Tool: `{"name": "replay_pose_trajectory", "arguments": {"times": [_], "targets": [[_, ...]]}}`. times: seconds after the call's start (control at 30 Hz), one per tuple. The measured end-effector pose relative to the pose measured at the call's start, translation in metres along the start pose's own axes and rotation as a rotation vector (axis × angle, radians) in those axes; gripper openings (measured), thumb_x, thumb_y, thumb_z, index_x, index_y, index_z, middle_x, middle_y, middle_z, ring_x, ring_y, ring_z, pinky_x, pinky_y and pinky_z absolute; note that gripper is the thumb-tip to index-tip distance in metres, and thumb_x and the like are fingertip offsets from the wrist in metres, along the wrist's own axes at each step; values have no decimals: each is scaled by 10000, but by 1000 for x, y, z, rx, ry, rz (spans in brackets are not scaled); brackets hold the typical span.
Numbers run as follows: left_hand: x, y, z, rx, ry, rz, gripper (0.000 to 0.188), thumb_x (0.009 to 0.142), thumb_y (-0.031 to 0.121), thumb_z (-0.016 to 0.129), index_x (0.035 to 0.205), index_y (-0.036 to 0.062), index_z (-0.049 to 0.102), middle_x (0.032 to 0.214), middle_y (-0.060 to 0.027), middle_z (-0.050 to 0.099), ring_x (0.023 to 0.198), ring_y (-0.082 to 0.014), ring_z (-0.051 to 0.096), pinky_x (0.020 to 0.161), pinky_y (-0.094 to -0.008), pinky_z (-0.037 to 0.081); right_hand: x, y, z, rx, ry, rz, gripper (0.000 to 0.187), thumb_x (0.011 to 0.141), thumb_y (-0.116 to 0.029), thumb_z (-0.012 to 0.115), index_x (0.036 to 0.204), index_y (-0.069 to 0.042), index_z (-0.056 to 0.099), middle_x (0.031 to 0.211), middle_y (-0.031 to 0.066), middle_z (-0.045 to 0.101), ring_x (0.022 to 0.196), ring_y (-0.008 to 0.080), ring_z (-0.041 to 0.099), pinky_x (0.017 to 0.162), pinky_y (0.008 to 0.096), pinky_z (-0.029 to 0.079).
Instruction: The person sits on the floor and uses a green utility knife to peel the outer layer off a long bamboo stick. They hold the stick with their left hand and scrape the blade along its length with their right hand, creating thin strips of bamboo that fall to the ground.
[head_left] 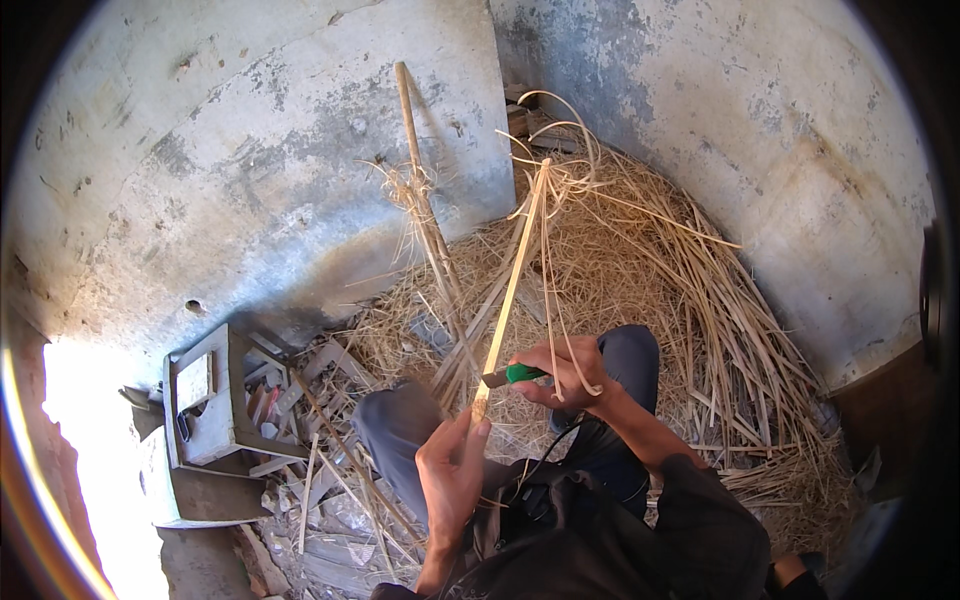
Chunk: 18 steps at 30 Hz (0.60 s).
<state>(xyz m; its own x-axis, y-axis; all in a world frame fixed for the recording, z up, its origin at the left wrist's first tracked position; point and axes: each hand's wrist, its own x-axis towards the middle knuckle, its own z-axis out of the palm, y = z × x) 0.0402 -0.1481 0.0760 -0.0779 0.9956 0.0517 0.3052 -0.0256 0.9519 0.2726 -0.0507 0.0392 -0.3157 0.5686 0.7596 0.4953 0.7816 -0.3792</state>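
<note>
A long pale wooden strip, seemingly bamboo (pixel 517 275), slants up and away from my lap toward the straw pile. Its near end sits in my left hand (pixel 452 465), closed with thumb and fingers around it. My right hand (pixel 562 372) is wrapped round the green handle of a knife (pixel 522 373). The short dark blade lies against the strip just above my left hand. Thin curled shavings (pixel 560 300) hang from the strip's far end and trail down past my right hand.
Straw and shavings (pixel 610 235) heap in the corner, with long split strips (pixel 735 340) at the right. A pole (pixel 410 130) leans on the wall. A wooden stool-like box (pixel 215 400) stands at the left among scraps. My bent knees (pixel 630 365) flank the work.
</note>
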Motion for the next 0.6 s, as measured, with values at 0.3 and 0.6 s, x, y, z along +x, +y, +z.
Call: {"name": "replay_pose_trajectory", "arguments": {"times": [0.3,0.6], "targets": [[-9,10,-7,67,-21,13,214,1040,120,756,1184,-38,772,745,-71,533,712,-111,501,642,-328,424,-3,24,-5,-16,113,38,382,1008,-383,796,1089,-10,800,826,106,778,621,218,729,574,368,601],[-21,-12,-10,24,22,-41,229,1002,101,797,1192,-27,787,742,-48,520,699,-92,456,623,-311,386,-10,43,-21,17,178,305,277,1020,-308,775,1100,-43,793,878,100,798,738,203,791,651,376,621]]}}
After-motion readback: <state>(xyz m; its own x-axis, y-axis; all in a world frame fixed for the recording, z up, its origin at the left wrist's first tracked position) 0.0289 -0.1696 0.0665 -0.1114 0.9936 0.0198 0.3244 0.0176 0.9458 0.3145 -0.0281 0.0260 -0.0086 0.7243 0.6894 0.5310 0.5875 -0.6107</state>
